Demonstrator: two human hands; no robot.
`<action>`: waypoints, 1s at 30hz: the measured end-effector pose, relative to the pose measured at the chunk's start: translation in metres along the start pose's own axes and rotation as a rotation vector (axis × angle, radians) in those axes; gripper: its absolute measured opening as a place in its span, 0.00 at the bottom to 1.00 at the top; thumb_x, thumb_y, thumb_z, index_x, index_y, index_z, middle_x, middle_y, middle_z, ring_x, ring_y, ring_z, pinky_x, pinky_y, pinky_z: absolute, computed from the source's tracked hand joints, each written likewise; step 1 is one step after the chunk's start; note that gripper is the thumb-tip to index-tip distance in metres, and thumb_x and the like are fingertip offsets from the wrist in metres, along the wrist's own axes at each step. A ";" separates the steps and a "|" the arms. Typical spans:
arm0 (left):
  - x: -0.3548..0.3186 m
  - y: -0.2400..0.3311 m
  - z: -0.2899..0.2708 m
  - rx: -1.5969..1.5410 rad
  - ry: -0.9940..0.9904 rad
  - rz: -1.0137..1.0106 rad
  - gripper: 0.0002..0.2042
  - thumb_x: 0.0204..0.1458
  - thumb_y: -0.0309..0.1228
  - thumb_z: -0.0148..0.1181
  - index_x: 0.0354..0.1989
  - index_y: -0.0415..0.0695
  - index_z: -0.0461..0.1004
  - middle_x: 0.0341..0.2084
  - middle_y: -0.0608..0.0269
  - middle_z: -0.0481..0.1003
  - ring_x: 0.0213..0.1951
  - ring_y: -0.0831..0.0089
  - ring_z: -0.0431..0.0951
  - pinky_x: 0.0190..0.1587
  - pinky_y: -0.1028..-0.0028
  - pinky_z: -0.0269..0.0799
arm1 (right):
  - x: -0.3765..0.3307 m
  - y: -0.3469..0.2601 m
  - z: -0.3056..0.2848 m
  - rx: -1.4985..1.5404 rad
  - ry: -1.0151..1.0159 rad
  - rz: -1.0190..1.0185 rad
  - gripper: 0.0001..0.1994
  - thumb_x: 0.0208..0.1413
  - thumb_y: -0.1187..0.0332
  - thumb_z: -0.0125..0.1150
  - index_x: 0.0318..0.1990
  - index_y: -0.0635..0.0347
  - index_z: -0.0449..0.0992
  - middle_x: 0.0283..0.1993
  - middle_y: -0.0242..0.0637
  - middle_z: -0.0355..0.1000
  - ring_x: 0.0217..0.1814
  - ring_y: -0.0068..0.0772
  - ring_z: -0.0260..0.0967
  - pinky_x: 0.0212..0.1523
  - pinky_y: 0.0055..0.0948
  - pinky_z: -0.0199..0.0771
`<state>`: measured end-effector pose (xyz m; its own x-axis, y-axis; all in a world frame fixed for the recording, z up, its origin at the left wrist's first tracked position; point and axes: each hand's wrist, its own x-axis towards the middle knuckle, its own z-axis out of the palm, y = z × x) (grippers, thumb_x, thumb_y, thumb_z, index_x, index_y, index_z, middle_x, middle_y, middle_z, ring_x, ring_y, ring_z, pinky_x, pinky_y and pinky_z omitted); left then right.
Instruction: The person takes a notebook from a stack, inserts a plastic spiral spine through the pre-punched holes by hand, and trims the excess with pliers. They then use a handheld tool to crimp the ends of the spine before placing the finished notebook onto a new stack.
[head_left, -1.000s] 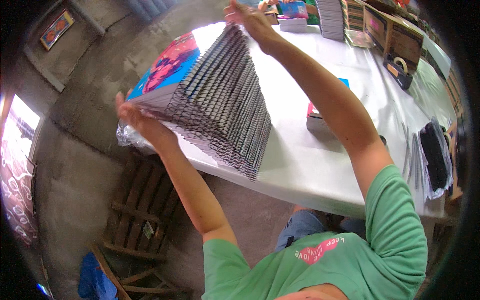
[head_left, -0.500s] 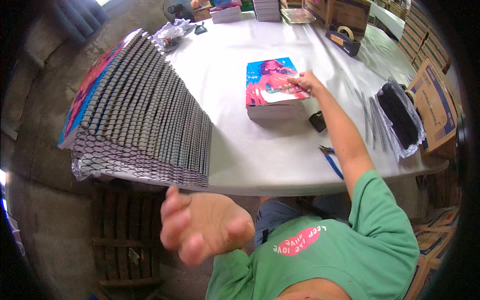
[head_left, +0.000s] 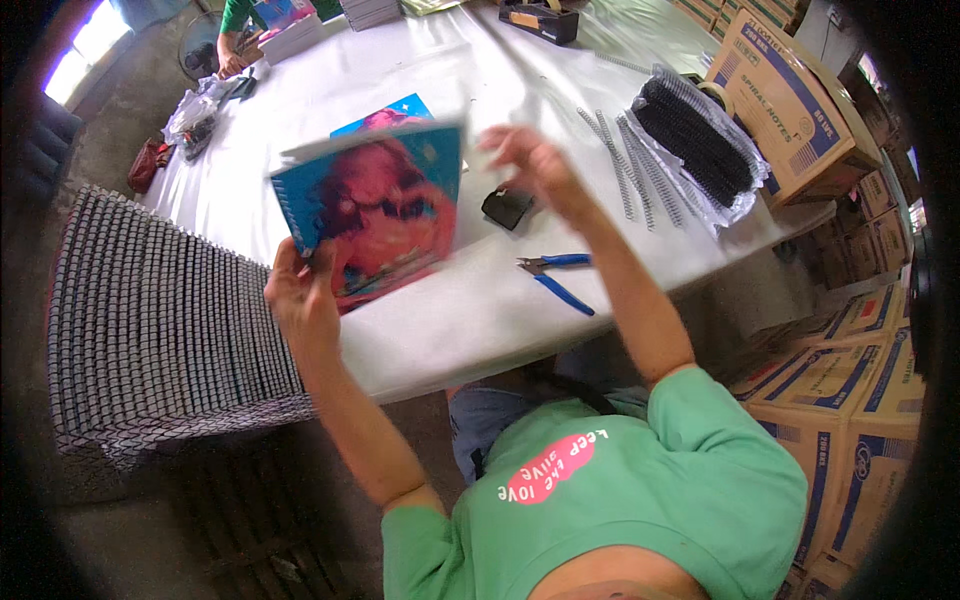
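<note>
My left hand [head_left: 308, 300] grips a notebook [head_left: 390, 220] by its lower left edge, holding it tilted up off the table. Its cover is blue and pink with a drawn figure; the edge by my thumb shows no coil that I can make out. Behind it, partly hidden, lies another notebook [head_left: 408, 106] with a similar cover. My right hand [head_left: 535, 170], slightly blurred, hovers right of the held notebook with fingers apart and nothing in them. Below that hand are a small black object [head_left: 508, 207] and blue-handled cutting pliers [head_left: 556, 280], jaws pointing left.
Coil-bound notebooks [head_left: 165, 310] form a big stack at left. Loose spiral coils [head_left: 625, 165] and a plastic-wrapped bundle of black coils [head_left: 700, 140] lie right, beside a cardboard box [head_left: 790, 95]. At the far side are a tape dispenser [head_left: 540, 20] and another person's arm [head_left: 228, 48].
My left hand has come up from below the table edge and now holds a notebook raised. My right hand has let go of the notebook and moved off it. The view has turned.
</note>
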<state>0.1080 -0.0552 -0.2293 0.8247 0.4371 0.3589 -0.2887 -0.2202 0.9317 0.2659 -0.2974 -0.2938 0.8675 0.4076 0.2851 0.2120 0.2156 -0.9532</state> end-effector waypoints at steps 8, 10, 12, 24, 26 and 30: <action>-0.047 -0.004 0.018 1.138 -0.387 0.469 0.18 0.45 0.26 0.57 0.47 0.45 0.70 0.31 0.61 0.70 0.36 0.66 0.70 0.42 0.67 0.62 | 0.032 0.049 -0.157 -1.595 0.309 0.462 0.22 0.54 0.68 0.51 0.56 0.61 0.60 0.43 0.53 0.71 0.47 0.54 0.70 0.45 0.48 0.71; -0.053 -0.012 0.017 1.154 -0.317 0.530 0.20 0.46 0.28 0.57 0.51 0.47 0.69 0.32 0.63 0.68 0.38 0.67 0.69 0.44 0.67 0.61 | 0.035 0.052 -0.159 -1.715 0.323 0.297 0.20 0.53 0.73 0.45 0.56 0.56 0.61 0.39 0.53 0.73 0.43 0.55 0.72 0.41 0.48 0.73; -0.057 -0.014 0.018 1.108 -0.278 0.548 0.22 0.47 0.30 0.57 0.54 0.49 0.68 0.33 0.66 0.66 0.38 0.68 0.68 0.44 0.68 0.60 | 0.035 0.019 -0.138 -1.714 0.306 0.356 0.21 0.52 0.75 0.47 0.56 0.54 0.61 0.39 0.54 0.72 0.44 0.55 0.71 0.41 0.49 0.73; -0.064 -0.036 0.026 1.229 -0.046 0.700 0.25 0.44 0.39 0.61 0.55 0.63 0.69 0.30 0.71 0.64 0.33 0.76 0.67 0.46 0.67 0.51 | -0.055 -0.089 0.007 -0.267 -0.214 0.278 0.32 0.44 0.80 0.47 0.62 0.54 0.54 0.58 0.41 0.61 0.24 0.20 0.63 0.27 0.23 0.70; -0.061 -0.037 0.030 1.187 -0.029 0.714 0.25 0.43 0.38 0.61 0.54 0.63 0.69 0.30 0.71 0.64 0.33 0.77 0.67 0.44 0.68 0.51 | -0.091 -0.072 0.053 -0.105 -0.391 0.411 0.37 0.45 0.82 0.46 0.66 0.52 0.45 0.63 0.42 0.54 0.22 0.21 0.64 0.21 0.24 0.70; -0.062 -0.030 0.032 1.135 -0.091 0.673 0.24 0.41 0.36 0.63 0.51 0.61 0.72 0.30 0.71 0.66 0.32 0.77 0.68 0.42 0.72 0.53 | -0.102 -0.059 0.071 -0.080 -0.279 0.331 0.38 0.49 0.81 0.45 0.68 0.48 0.40 0.66 0.45 0.50 0.19 0.22 0.63 0.19 0.22 0.70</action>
<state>0.0812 -0.1032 -0.2810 0.7235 -0.0940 0.6838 -0.1236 -0.9923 -0.0057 0.1333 -0.2888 -0.2597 0.7419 0.6698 -0.0309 -0.0133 -0.0314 -0.9994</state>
